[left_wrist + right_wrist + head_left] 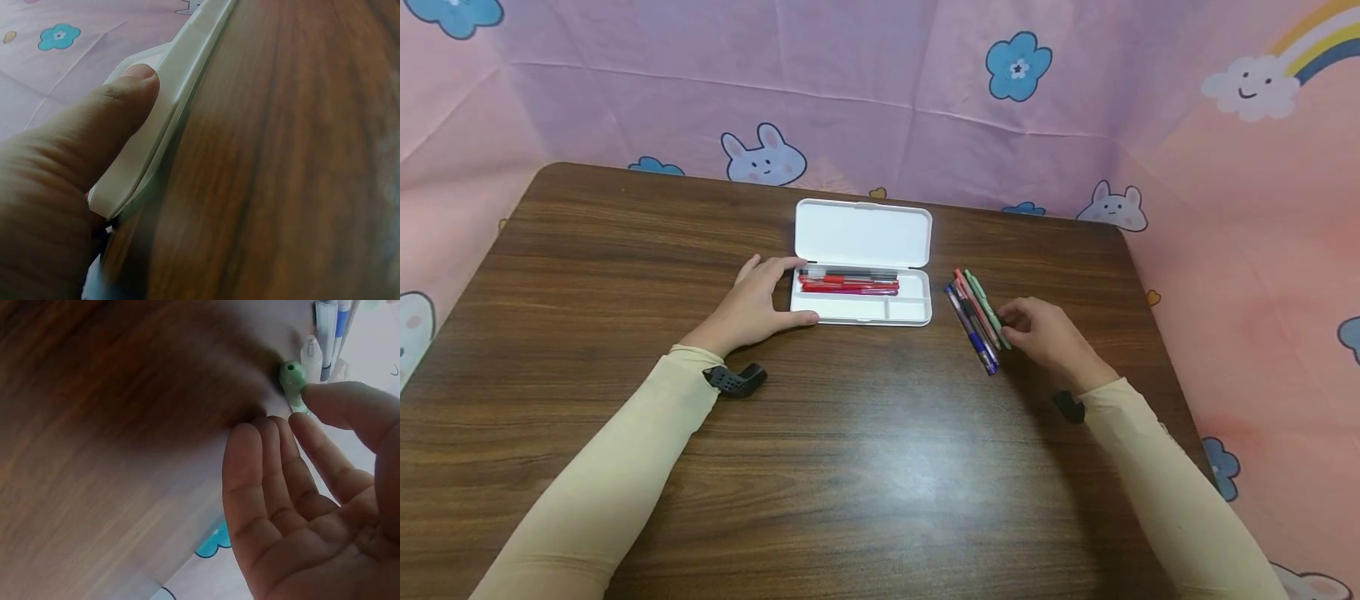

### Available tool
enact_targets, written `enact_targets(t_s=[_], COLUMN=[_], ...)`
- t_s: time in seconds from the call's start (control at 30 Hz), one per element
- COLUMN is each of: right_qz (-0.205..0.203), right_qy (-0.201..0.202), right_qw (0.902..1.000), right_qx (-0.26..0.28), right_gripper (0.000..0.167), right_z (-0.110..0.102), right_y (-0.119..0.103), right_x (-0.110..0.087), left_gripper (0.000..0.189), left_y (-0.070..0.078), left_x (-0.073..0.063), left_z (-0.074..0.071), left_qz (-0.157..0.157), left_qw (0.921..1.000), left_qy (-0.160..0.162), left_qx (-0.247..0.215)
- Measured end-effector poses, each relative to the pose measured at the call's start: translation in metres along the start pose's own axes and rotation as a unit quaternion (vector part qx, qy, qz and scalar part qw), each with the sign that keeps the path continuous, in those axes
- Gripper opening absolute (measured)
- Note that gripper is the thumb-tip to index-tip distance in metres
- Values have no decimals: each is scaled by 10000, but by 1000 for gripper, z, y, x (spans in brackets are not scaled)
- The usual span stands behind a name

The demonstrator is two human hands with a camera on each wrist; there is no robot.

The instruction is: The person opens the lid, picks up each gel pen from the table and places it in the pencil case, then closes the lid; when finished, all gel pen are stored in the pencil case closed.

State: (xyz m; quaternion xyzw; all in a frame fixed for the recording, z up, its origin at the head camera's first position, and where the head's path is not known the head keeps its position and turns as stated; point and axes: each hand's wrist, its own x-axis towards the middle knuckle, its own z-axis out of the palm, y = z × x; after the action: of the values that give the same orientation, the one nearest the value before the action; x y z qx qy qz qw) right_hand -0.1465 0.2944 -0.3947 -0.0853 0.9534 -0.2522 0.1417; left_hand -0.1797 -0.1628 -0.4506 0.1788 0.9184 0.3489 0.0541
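Note:
A white pencil case (857,310) lies with its lid raised, several red, purple and dark pens (850,284) in its long back compartment. My left hand (748,304) holds its left end, thumb along the front wall and index finger at the back corner; the left wrist view shows the thumb (125,100) on the case's side. Right of the case, several pens lie side by side, a green pen (981,298) outermost and a blue pen (972,331) nearest the case. My right hand (1048,337) is beside the green pen, thumb and index fingertips right at its end (292,378).
The brown wooden table (820,475) has a back edge just behind the case lid (862,233). A patterned pink and purple cloth (880,92) hangs behind and at both sides. Dark wrist cameras (735,381) are strapped to both wrists.

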Motion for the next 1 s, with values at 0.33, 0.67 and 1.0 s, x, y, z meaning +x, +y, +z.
enact_targets(t_s=[0.33,0.67,1.0], right_qz=[-223,-309,-223], right_qy=[58,129,103], right_qw=[9995,9975,9976], right_qx=[-204,-614,-647], right_gripper=[29,27,23], right_z=[1,7,5], right_y=[0,-4,-6], right_x=[-1,3,4], left_gripper=[96,97,97], left_y=[-1,-1,0], left_x=[0,0,0], left_z=[1,0,0], left_qz=[12,-1,-16], left_qw=[10000,10000,10000], left_qy=[-5,-5,-40], left_qx=[-29,-9,-30])
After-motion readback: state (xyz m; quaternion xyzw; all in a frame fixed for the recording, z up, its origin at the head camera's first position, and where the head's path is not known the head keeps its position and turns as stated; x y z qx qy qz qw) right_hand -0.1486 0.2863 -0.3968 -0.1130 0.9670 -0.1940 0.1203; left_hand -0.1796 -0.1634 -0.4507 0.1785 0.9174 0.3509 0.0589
